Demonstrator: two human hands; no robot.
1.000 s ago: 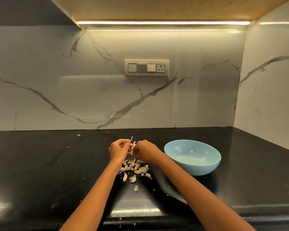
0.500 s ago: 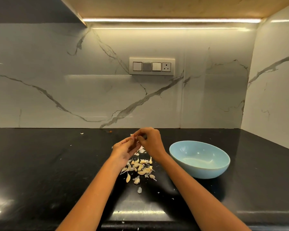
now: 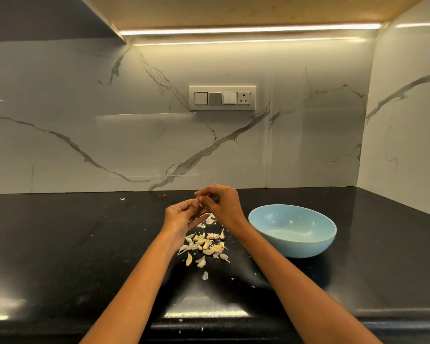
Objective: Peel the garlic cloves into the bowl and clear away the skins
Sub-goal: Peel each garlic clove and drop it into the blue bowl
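Left hand (image 3: 181, 216): raised above the bench, palm turned up, fingertips pinching a small garlic clove (image 3: 199, 206).
Right hand (image 3: 222, 204): at 2 o'clock of the left hand, touching it; thumb and forefinger pinch at the same clove, apparently on a strip of its skin.
Clove in hand: mostly hidden by the fingers; how much skin remains cannot be told.
Garlic pile (image 3: 207, 244): loose cloves and skins on the bench, at 6 o'clock of the hands, between the forearms.
Stray skins (image 3: 205, 275): scattered flakes at 6 o'clock of the pile, toward the bench edge.
Bowl (image 3: 292, 230): light blue, upright, at 3 o'clock of the pile, near the right forearm; it appears empty.
Bench (image 3: 60, 244): black, glossy.
Step in hand: peeling one clove; the task is judged early.
Next move: strip the skin free, then carry the bare clove toward 4 o'clock and drop it into the bowl.
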